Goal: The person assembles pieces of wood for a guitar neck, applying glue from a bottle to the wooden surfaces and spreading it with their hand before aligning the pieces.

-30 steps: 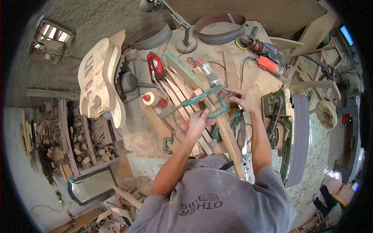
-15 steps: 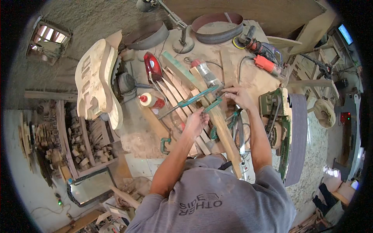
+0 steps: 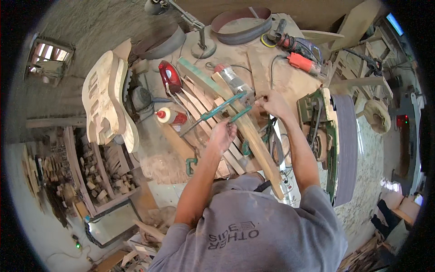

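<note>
My left hand (image 3: 223, 134) has its fingers closed on the near end of a short green clamp (image 3: 240, 113), which lies across a long wooden beam (image 3: 259, 149). My right hand (image 3: 273, 104) pinches at the clamp's far end, on what looks like its screw. A longer green bar clamp (image 3: 216, 110) crosses the beam just above, beside a green-topped board (image 3: 198, 75). Pale wood strips (image 3: 195, 103) lie beneath. A red-capped glue bottle (image 3: 170, 116) stands left of them, and a router-like tool (image 3: 233, 81) lies beyond.
Guitar bodies (image 3: 103, 99) lean at the left. A belt sander (image 3: 343, 149) stands close by my right arm. At the back are sanding belts (image 3: 240, 25), a lamp (image 3: 203, 49), a red iron (image 3: 170, 77) and power tools (image 3: 307, 63). Timber offcuts (image 3: 104, 186) fill shelves.
The short clamp has tilted and shifted up along the beam, with both my hands moving up with it. The whole view of the bench has shifted slightly left and up.
</note>
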Demonstrator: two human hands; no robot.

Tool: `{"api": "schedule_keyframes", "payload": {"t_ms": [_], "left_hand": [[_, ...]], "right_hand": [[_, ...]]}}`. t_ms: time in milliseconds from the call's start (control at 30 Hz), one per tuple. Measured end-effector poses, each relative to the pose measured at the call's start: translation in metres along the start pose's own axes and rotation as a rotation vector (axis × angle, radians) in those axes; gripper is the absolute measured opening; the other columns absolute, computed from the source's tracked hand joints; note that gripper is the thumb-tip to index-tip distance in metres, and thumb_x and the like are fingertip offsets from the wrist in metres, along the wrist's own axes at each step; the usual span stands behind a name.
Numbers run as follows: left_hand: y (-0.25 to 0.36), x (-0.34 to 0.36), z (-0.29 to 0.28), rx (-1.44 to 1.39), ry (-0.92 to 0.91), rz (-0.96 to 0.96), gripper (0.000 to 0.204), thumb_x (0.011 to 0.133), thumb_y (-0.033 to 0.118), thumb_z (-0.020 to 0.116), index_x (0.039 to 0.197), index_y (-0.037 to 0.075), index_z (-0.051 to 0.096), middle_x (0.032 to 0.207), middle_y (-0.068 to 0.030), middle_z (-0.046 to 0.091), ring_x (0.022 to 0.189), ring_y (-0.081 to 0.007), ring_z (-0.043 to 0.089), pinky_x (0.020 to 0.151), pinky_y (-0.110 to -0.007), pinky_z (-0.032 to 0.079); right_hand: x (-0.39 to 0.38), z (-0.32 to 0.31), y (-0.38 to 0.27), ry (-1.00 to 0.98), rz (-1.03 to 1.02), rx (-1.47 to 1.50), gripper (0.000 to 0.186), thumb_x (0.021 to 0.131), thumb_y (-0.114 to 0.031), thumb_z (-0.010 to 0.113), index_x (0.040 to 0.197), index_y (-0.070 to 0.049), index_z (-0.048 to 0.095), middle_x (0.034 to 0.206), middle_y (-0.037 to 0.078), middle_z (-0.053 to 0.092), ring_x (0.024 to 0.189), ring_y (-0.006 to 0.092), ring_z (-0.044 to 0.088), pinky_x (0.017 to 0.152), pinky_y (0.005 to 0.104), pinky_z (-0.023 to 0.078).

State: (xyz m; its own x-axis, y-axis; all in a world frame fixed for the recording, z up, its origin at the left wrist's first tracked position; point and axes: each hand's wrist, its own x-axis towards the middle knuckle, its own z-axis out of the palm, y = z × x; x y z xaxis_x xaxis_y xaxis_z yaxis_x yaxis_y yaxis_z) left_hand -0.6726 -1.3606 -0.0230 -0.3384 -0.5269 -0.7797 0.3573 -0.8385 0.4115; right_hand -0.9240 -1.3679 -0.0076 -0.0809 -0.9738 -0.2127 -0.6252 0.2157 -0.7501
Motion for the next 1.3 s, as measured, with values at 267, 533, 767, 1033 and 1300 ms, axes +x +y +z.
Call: {"api": "schedule_keyframes", "payload": {"t_ms": [267,533,767,1033,1300], "left_hand": [[-0.019,-0.042,0.017,0.909,0.171,0.899,0.025,0.092,0.018,0.064,0.104,-0.002,0.057,0.093,-0.0133,0.062,0.080,-0.0234,0.066,0.072,-0.034,0.054],[-0.022,-0.045,0.006,1.340,0.105,1.167,0.037,0.079,0.008,0.073,0.114,0.003,0.062,0.116,-0.0163,0.055,0.099,-0.0301,0.064,0.091,-0.037,0.055],[-0.030,-0.033,-0.002,1.450,0.094,1.257,0.038,0.084,0.016,0.077,0.117,0.003,0.062,0.121,-0.0177,0.052,0.103,-0.0342,0.062,0.087,-0.039,0.055],[-0.012,-0.024,0.000,1.323,0.149,1.283,0.021,0.092,0.011,0.066,0.110,0.002,0.062,0.109,-0.0165,0.065,0.097,-0.0315,0.066,0.082,-0.039,0.055],[-0.007,-0.026,0.002,1.236,0.205,1.027,0.015,0.090,0.009,0.064,0.104,0.002,0.063,0.090,-0.0189,0.066,0.084,-0.0365,0.066,0.075,-0.044,0.052]], "right_hand": [[0.005,0.008,0.010,-0.011,0.002,0.176,0.025,0.082,-0.022,0.073,0.100,-0.005,0.074,0.065,0.010,0.060,0.062,0.0178,0.057,0.061,0.0349,0.045],[0.006,0.006,0.000,-0.034,0.039,0.165,0.024,0.082,-0.023,0.074,0.098,-0.004,0.074,0.064,0.006,0.059,0.060,0.0160,0.055,0.060,0.0341,0.044],[0.005,0.012,0.009,0.001,0.112,0.267,0.023,0.082,-0.021,0.074,0.098,-0.004,0.073,0.067,0.005,0.062,0.063,0.0143,0.058,0.063,0.0328,0.047],[0.011,0.012,0.005,-0.018,0.058,0.380,0.022,0.083,-0.017,0.074,0.101,-0.004,0.073,0.072,0.002,0.065,0.068,0.0120,0.057,0.065,0.0291,0.046],[-0.004,0.010,-0.004,0.014,0.014,0.478,0.027,0.084,-0.011,0.074,0.111,-0.005,0.072,0.086,-0.003,0.063,0.073,0.0056,0.052,0.067,0.0233,0.045]]}}
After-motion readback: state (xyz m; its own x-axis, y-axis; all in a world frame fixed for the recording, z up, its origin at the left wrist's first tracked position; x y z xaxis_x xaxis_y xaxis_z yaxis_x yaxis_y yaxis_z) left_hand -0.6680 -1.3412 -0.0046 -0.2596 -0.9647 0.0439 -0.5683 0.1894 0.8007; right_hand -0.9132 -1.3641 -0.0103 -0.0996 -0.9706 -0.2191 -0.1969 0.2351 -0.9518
